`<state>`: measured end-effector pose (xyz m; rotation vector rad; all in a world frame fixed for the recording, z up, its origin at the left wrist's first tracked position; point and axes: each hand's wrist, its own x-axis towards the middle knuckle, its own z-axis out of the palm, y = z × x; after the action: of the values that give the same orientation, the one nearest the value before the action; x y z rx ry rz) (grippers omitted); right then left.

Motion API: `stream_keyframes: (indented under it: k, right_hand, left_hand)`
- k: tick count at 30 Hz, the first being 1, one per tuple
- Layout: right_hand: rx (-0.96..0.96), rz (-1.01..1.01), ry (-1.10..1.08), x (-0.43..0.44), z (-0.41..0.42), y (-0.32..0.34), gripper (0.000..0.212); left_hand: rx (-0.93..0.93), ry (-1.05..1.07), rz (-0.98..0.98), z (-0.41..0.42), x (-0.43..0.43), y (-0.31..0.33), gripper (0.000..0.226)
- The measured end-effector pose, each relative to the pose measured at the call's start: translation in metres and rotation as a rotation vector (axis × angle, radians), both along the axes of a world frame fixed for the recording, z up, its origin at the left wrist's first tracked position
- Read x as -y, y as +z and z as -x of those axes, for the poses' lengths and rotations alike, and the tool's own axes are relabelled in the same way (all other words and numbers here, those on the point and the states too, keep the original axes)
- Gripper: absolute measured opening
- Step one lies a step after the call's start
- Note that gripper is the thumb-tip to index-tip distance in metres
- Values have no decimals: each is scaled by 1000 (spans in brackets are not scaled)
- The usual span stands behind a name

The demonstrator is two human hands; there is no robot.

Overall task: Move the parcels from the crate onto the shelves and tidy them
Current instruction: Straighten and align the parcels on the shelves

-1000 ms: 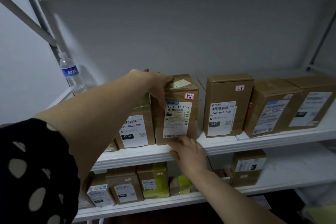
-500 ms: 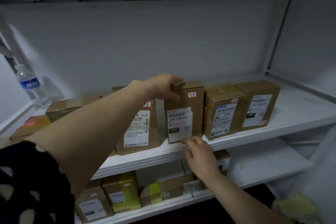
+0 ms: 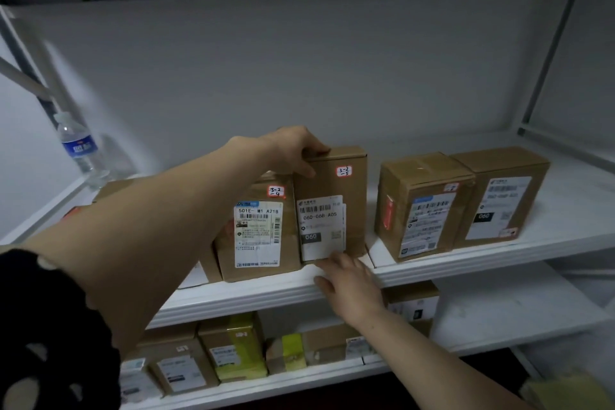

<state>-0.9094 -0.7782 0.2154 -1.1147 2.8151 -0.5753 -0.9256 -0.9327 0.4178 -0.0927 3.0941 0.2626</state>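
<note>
Left grip (image 3: 293, 150) clasps tall parcel (image 3: 349, 186); right grip (image 3: 349, 286) touches its base.

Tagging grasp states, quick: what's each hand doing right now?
Left hand: closed, gripping the top corner of the 3-2-5 parcel.
Right hand: open, fingers straight against that parcel's bottom front edge.

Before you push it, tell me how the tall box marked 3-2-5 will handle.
Standing on end, the tall box may tip if pushed high. Its crisp cardboard edges suggest stiffness. The left hand grips one top corner, so it's probably light.
</note>
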Motion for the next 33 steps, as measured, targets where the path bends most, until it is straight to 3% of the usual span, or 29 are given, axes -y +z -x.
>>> stream_keyframes:
  k: [15,28,33]
  right_hand:
    - [21,53,-19,8,-1,-7,35]
    - [-119,225,-115,-46,5,2,35]
    - [-203,338,-146,-85,25,3,34]
  left_hand:
    - [35,-58,-27,6,10,2,62]
    - [79,73,-141,9,-15,6,101]
    - [-47,-5,57,31,-73,17,101]
